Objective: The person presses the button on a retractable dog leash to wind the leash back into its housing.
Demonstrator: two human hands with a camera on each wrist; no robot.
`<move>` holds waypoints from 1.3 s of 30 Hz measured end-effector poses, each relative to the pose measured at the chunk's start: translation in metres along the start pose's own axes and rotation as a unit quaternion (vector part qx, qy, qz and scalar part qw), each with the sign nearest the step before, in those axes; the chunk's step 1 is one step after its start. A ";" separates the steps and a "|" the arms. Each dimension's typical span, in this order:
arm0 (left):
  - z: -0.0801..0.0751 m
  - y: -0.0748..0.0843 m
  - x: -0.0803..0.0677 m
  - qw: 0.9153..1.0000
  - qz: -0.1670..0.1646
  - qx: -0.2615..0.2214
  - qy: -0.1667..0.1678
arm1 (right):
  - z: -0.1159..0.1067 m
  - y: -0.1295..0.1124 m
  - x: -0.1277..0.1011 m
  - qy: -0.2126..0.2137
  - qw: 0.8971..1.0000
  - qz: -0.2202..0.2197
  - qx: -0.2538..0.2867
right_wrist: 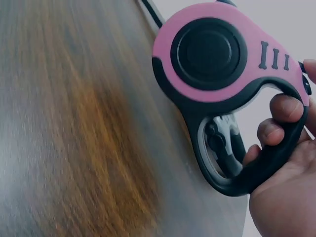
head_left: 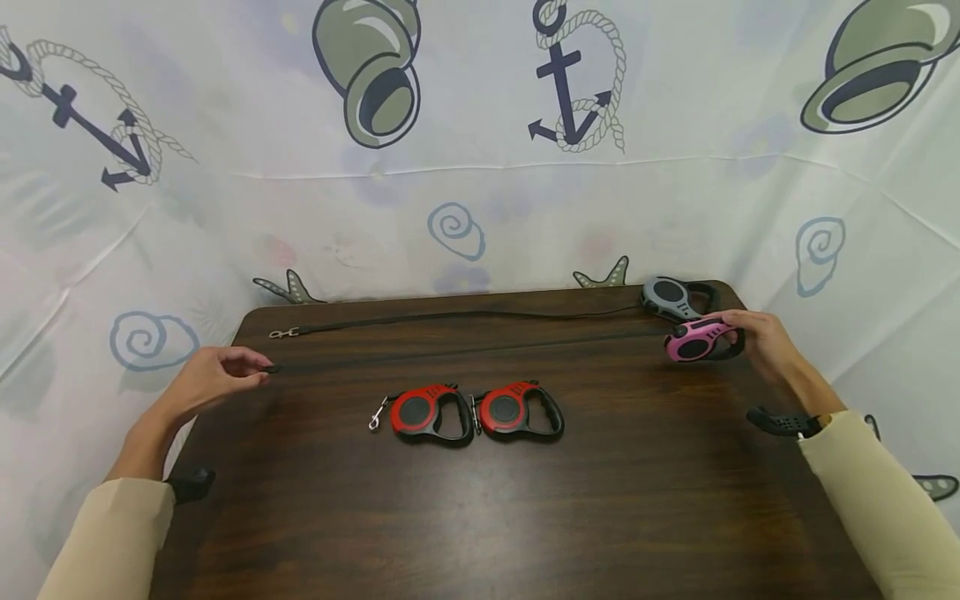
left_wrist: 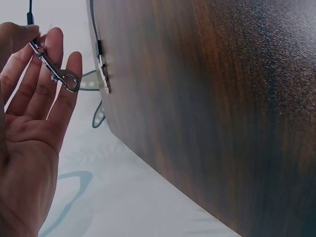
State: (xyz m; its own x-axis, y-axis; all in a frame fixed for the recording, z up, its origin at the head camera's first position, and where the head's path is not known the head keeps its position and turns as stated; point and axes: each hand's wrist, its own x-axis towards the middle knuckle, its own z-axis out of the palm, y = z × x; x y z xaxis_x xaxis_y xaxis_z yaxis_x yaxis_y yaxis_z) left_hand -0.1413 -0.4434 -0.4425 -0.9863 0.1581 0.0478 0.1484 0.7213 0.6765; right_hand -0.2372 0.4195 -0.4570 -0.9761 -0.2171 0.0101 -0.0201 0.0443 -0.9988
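Note:
My right hand (head_left: 759,337) grips the black handle of a pink retractable dog leash (head_left: 692,340), fingers curled through its loop, at the table's right end. From its case a thin black cord (head_left: 465,350) runs across to my left hand (head_left: 213,377). There the thumb and fingers pinch the cord's end, and the metal snap hook (left_wrist: 58,73) lies along the fingers in the left wrist view. Behind the pink leash rests a grey retractable leash (head_left: 667,293), its cord drawn out leftward along the back edge to its own clip (head_left: 283,332).
Two red retractable leashes, a left one (head_left: 415,410) and a right one (head_left: 504,410), lie side by side mid-table with their cords wound in. The dark wooden table (head_left: 480,525) meets a patterned white cloth (head_left: 495,225) behind and at both sides.

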 end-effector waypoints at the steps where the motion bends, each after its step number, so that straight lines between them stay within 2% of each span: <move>1: 0.000 0.000 -0.001 1.000 -0.002 -0.002 0.000 | 0.000 0.000 0.000 0.003 1.000 0.004 0.002; 14: -0.005 0.002 -0.004 1.000 -0.004 -0.008 0.001 | 0.001 -0.004 0.000 0.001 1.000 -0.011 0.012; 22: -0.005 0.005 -0.003 1.000 0.009 -0.003 0.006 | -0.001 -0.004 -0.001 0.008 0.999 -0.023 0.023; 30: -0.002 0.007 0.000 1.000 0.013 -0.010 0.006 | -0.002 -0.005 -0.001 0.023 0.999 -0.005 0.038; 39: -0.003 0.011 0.003 1.000 0.014 -0.025 0.004 | 0.000 -0.010 -0.001 0.028 0.999 0.033 0.017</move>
State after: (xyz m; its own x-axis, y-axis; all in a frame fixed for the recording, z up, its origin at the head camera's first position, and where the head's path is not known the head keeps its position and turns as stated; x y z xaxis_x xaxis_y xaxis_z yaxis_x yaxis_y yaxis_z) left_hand -0.1427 -0.4371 -0.4328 -0.9823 0.1722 0.0736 0.1728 0.6824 0.7103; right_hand -0.2365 0.4195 -0.4475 -0.9857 -0.1593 -0.0549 0.0518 0.0236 -0.9984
